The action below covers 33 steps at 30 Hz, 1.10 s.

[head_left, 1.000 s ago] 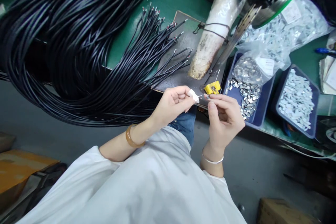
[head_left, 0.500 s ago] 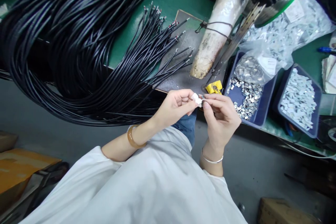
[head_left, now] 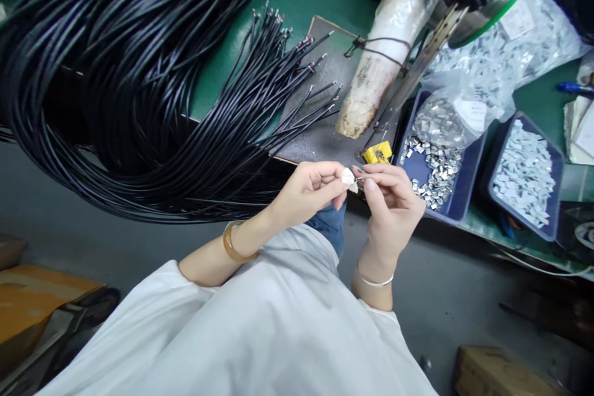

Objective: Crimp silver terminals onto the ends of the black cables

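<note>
In front of my body both hands come together just past the bench edge. Between the thumb and fingers of my left hand (head_left: 315, 189) is a small white crumpled piece (head_left: 348, 178); its kind is not clear. My right hand (head_left: 394, 198) pinches a thin, small metal-looking piece (head_left: 359, 179) right beside the white one. Fingers partly hide both pieces, and I cannot tell whether they are joined. Close beyond the fingertips is a yellow-wrapped part (head_left: 378, 153) at the foot of a bench device.
Black cables (head_left: 223, 130) with stripped ends lie left. A white wrapped post (head_left: 371, 74) slants over a grey board (head_left: 315, 130). Right are a blue tray (head_left: 474, 164) of metal clips, another tray (head_left: 560, 179) of pale small parts, and a plastic bag (head_left: 547, 31). Cardboard boxes (head_left: 501, 374) sit on the floor.
The white piece has turned slightly between my left fingers. My right fingers have shifted a little, and a dark thin bit now shows between the hands.
</note>
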Each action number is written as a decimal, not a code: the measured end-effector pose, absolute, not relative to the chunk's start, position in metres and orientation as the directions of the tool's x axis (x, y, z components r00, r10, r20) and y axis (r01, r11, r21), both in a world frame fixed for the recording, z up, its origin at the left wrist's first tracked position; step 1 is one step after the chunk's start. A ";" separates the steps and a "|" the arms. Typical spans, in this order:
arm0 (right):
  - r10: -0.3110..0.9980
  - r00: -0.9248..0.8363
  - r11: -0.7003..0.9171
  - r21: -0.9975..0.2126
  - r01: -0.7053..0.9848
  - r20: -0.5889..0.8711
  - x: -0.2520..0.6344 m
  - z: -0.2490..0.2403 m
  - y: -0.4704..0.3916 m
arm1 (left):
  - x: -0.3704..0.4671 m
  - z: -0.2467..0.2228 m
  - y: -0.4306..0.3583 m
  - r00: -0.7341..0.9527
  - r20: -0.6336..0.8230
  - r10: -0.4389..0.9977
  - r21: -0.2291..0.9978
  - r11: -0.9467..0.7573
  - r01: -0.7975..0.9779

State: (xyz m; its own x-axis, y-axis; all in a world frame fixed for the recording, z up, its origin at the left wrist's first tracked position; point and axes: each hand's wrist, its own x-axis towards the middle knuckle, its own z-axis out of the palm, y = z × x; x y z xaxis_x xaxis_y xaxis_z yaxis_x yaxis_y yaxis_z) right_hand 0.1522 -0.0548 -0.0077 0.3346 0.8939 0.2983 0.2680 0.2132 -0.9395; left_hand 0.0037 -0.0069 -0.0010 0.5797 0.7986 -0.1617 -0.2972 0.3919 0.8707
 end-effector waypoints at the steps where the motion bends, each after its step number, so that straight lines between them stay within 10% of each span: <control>1: 0.890 0.332 0.218 -0.931 0.293 0.313 0.151 -0.007 -0.056 | 0.004 0.000 -0.007 0.583 -0.179 0.793 0.865 0.409 -0.291; 33: 0.863 0.292 0.210 -0.818 0.535 0.412 0.147 -0.007 -0.057 | 0.007 -0.003 -0.009 0.562 -0.215 0.799 0.870 0.418 -0.261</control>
